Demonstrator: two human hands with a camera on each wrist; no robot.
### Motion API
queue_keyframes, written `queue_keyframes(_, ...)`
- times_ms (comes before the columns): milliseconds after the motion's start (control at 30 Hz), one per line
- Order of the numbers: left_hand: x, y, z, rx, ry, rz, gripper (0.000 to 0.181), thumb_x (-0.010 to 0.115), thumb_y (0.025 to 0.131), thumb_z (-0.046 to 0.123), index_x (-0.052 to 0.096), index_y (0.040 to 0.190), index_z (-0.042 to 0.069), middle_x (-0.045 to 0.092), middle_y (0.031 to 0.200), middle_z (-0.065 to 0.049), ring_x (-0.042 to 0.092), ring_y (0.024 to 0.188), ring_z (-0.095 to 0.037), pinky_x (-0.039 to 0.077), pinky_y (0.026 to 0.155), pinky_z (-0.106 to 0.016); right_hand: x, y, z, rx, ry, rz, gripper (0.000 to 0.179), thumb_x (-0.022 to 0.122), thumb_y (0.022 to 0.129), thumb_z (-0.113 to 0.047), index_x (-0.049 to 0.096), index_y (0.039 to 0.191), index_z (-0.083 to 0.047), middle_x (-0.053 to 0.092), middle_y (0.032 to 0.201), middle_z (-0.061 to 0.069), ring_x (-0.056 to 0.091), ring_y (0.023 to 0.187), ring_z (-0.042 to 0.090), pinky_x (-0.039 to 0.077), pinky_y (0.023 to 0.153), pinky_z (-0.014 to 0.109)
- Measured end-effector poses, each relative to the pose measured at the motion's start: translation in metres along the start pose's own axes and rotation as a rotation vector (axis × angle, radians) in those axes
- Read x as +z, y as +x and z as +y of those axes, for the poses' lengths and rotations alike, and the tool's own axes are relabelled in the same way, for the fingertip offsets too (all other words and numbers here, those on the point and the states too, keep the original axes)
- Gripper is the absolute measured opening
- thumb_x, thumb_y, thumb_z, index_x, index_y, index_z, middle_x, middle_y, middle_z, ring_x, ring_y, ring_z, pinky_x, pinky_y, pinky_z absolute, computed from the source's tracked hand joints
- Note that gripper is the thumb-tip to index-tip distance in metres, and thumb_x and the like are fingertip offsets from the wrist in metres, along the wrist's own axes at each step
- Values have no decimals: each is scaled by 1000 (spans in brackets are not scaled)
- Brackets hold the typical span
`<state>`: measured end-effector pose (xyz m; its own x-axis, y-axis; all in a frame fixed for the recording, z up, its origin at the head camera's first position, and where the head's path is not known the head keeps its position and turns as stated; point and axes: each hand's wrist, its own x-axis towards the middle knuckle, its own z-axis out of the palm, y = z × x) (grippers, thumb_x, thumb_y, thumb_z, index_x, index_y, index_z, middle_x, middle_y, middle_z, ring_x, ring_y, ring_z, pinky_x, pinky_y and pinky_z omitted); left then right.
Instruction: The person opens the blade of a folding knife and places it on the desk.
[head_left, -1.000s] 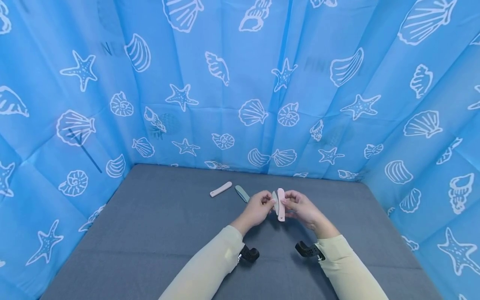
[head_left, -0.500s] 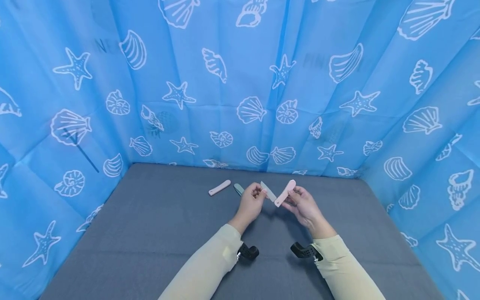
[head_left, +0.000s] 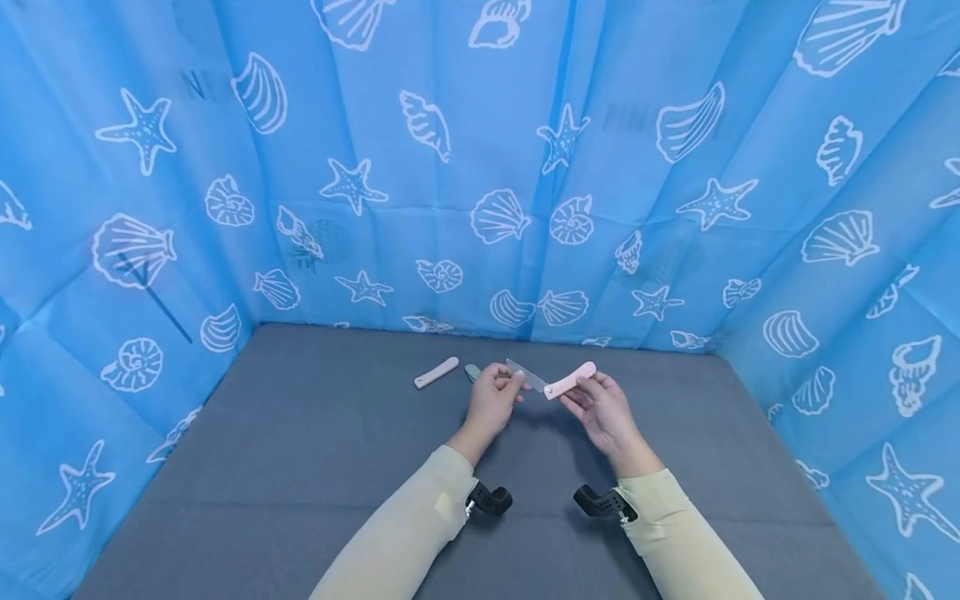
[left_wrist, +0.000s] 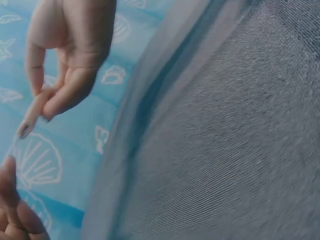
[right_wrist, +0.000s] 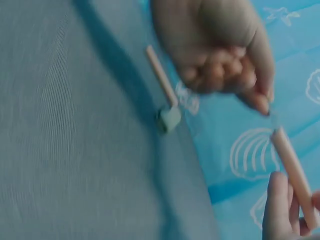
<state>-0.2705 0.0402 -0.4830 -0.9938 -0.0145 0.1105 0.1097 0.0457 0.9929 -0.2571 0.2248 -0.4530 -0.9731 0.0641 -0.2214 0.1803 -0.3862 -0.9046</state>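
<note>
One pink-handled folding tool [head_left: 552,391], pale blade [head_left: 533,381] out; left hand [head_left: 489,402] grips blade, right hand [head_left: 611,419] handle [head_left: 573,378]. One slim pink bar [head_left: 437,373], one green piece [head_left: 471,372].

Pale yellow-green sleeves [head_left: 401,529] meet curved black wrist devices [head_left: 600,502], one visibly perforated, with small silvery fittings [head_left: 623,517] beside the cuffs [head_left: 647,493].

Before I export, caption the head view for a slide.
Left hand pinches the blade; right hand holds the pink handle.

Two pink-handled folding knives [head_left: 572,380] [head_left: 437,372], one green handle [head_left: 471,372], two black wrist cameras [head_left: 495,501] [head_left: 600,502], two pale sleeves [head_left: 401,529] [head_left: 682,533]
</note>
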Motion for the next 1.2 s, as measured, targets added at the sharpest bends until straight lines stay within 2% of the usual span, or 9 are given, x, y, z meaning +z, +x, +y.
queue_keyframes(133,-10,2,6,-40,36,-73,15,60,102,20,55,100,6,76,88,-7,68,72,-12,45,60,-26,-8,3,-3,-50,-100,-38,22,48,105,-6,39,124,-4,60,93,7,65,77,14,58,81,30)
queue_keyframes(267,-22,7,8,-70,72,-149,13,61,102,18,55,99,6,76,88,-6,68,72,-11,45,62,-28,-17,5,-7,-59,-142,-94,17,51,105,-9,47,119,1,62,90,6,65,77,13,58,79,29)
queue_keyframes(400,-35,13,7,-101,44,-273,11,61,99,13,55,94,5,76,86,-8,66,69,-9,56,73,-37,-26,6,-13,-41,-208,-189,13,52,104,-7,56,111,3,64,89,6,66,78,12,57,78,26)
queue_keyframes(533,-48,18,14,-160,36,-412,7,61,96,10,58,94,4,75,86,-9,68,71,-12,55,84,-48,-32,7,-19,1,-277,-307,15,53,104,-4,58,111,8,65,90,7,68,80,13,57,79,26)
queue_keyframes(633,-57,21,23,-213,49,-514,6,62,96,10,61,97,4,75,86,-8,69,76,-18,54,86,-49,-34,8,-24,31,-324,-366,17,54,103,-4,56,113,11,66,90,9,69,82,14,58,79,27)
queue_keyframes(767,-67,22,32,-254,47,-613,6,63,95,8,61,97,3,75,87,-8,69,76,-18,55,83,-43,-34,9,-29,61,-357,-430,10,53,102,0,58,108,6,66,92,12,71,82,17,58,78,29)
queue_keyframes(833,-70,21,35,-260,56,-645,6,64,94,8,62,95,2,74,87,-9,67,75,-16,56,79,-40,-34,10,-31,65,-372,-455,8,53,102,2,60,104,3,65,92,12,71,82,17,58,78,29)
queue_keyframes(1000,-74,20,35,-265,99,-707,10,67,95,12,65,93,3,75,89,-12,66,75,-18,55,74,-35,-34,11,-33,83,-416,-496,8,53,101,2,59,105,4,67,91,12,72,81,18,58,77,30)
queue_keyframes(1200,-74,20,35,-268,139,-690,12,68,95,13,64,89,3,75,88,-11,67,74,-17,54,71,-34,-33,12,-36,86,-448,-521,11,54,101,1,57,107,9,68,91,12,72,83,17,58,78,30)
